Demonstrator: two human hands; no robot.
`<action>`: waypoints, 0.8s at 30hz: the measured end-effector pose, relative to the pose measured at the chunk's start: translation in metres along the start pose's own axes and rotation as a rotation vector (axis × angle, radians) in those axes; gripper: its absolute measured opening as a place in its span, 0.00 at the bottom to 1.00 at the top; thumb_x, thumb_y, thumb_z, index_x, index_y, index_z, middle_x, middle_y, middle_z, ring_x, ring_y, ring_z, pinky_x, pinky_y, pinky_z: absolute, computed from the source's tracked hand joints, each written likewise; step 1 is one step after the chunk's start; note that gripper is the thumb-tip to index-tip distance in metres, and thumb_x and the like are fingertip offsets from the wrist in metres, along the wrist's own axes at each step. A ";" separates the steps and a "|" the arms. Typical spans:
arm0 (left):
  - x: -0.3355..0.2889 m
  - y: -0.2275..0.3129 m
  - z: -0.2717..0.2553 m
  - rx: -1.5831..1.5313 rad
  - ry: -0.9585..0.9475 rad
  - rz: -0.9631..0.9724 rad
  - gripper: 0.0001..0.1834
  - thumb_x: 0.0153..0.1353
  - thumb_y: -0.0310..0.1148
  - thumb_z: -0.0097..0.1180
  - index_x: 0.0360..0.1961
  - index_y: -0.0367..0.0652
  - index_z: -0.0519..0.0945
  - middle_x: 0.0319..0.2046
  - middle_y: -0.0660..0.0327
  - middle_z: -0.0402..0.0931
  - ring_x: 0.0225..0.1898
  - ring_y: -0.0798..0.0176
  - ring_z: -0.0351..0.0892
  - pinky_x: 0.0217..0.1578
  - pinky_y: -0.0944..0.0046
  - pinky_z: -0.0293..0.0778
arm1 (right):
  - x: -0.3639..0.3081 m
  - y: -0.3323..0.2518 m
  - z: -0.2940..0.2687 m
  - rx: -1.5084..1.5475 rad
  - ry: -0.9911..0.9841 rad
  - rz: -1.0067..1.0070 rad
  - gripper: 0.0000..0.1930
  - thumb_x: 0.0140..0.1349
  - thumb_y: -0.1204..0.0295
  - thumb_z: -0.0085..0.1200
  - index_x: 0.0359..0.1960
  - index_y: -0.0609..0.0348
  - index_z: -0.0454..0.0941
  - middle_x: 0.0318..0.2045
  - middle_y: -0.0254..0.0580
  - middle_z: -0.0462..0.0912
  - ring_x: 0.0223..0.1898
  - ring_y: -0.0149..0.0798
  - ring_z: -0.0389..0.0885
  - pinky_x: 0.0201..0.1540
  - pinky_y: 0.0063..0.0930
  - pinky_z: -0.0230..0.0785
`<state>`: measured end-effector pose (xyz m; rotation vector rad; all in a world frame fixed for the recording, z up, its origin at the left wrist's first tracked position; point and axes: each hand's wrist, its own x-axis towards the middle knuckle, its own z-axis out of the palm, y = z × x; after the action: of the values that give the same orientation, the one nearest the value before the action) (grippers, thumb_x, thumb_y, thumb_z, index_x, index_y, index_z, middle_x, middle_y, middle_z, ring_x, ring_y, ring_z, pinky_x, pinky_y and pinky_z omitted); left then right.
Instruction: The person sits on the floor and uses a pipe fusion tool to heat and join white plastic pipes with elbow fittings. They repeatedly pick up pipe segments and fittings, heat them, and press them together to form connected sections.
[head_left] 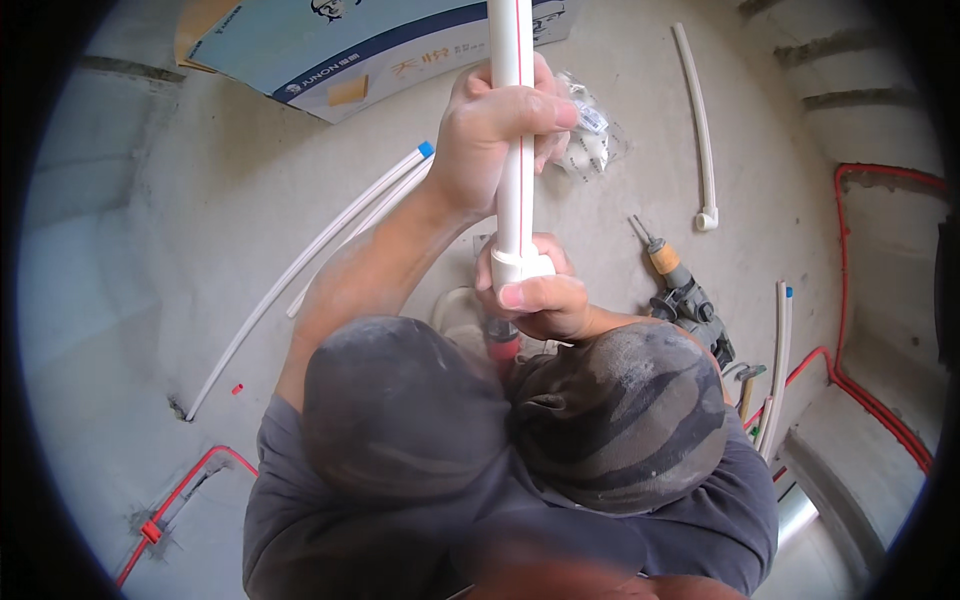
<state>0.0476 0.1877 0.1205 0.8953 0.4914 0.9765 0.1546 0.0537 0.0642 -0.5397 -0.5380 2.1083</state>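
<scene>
A white plastic pipe [514, 205] with a thin red stripe rises in front of me, running out past the top of the view. My left hand [485, 135] is wrapped round it partway up. At its lower end sits a white elbow fitting [515, 268], which my right hand [550, 300] grips with the thumb across its front. Pipe and fitting are touching; how deep the pipe sits inside cannot be seen. Below my right hand, between my knees, a tool with a red part [503, 348] shows, mostly hidden.
A blue and white carton [370, 75] lies beyond my left arm, near a clear plastic bag [590, 145]. Blue-capped pipes [320, 240] rest at left. On the right are a rotary hammer [688, 300], a pipe with an elbow [697, 125], a hammer [748, 380] and red conduit [842, 260].
</scene>
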 end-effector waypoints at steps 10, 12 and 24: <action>0.008 -0.012 -0.008 -0.048 -0.053 0.005 0.11 0.56 0.32 0.60 0.23 0.47 0.69 0.15 0.64 0.66 0.13 0.68 0.61 0.21 0.64 0.59 | 0.001 0.005 -0.002 -0.032 0.132 -0.048 0.12 0.56 0.73 0.64 0.38 0.68 0.78 0.26 0.34 0.74 0.24 0.26 0.66 0.27 0.24 0.55; 0.007 -0.010 -0.006 -0.041 -0.045 -0.022 0.11 0.54 0.31 0.60 0.23 0.46 0.69 0.15 0.63 0.66 0.14 0.68 0.61 0.22 0.63 0.59 | 0.001 0.005 -0.005 -0.038 0.114 -0.062 0.12 0.57 0.72 0.65 0.38 0.67 0.79 0.27 0.34 0.76 0.25 0.26 0.69 0.28 0.23 0.58; -0.021 0.014 0.005 0.082 -0.148 0.115 0.10 0.49 0.26 0.60 0.23 0.45 0.69 0.17 0.62 0.67 0.17 0.69 0.62 0.23 0.65 0.57 | 0.000 -0.001 -0.008 -0.406 -0.047 -0.131 0.16 0.56 0.71 0.71 0.42 0.64 0.81 0.37 0.37 0.83 0.38 0.30 0.80 0.41 0.27 0.71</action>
<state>0.0334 0.1712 0.1343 1.0709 0.3589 0.9909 0.1598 0.0551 0.0579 -0.6622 -1.0122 1.8966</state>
